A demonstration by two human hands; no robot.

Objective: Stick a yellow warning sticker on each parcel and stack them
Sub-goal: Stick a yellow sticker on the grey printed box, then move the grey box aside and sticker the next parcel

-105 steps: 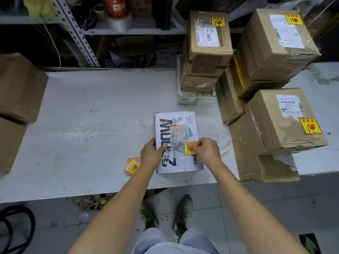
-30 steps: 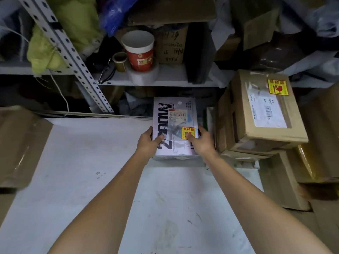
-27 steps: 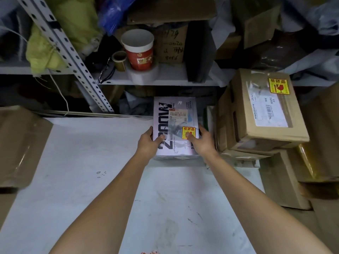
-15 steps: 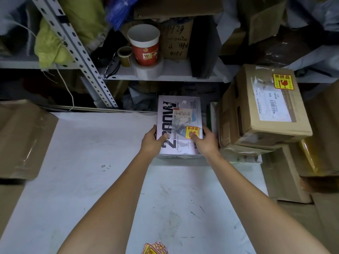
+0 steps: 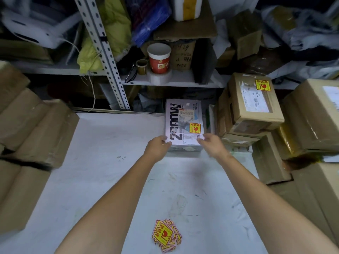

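Now, worktop: the white, scuffed flat worktop [image 5: 110,180] carries the white printed cardboard parcel [image 5: 183,125] at its far edge, just short of the dark gap under the shelving.
Plain cartons: brown taped cardboard boxes [image 5: 36,129] are stacked well left of the parcel. No yellow label shows on them, so I judge they are not yet done.
Stickered cartons: brown labelled cardboard cartons [image 5: 253,110] are piled unevenly just right of the parcel, the top one bearing a yellow label.
Shelving: a grey perforated metal rack [image 5: 102,52] stands behind and above the parcel, crammed with bags and a red paper cup [image 5: 159,57].
Parcel: it lies flat, beside the pile, not on it.
Left: the left hand [image 5: 156,146] is at the parcel's near-left corner, thumb on the top face, fingers curled round the edge and clamped on it.
Right: the right hand [image 5: 213,145] is at the near-right corner, fingers relaxed and slightly apart. Blur hides whether the tips touch.
Spare labels: a loose fan of yellow-and-red square stickers [image 5: 166,235] lies well nearer the person than the parcel.
Applied label: the yellow square warning sticker [image 5: 194,128] sits near the parcel's right edge, seemingly flat.
Risk: a further shove could tip the parcel off the far edge. A careless right elbow could topple the leaning pile beside it.
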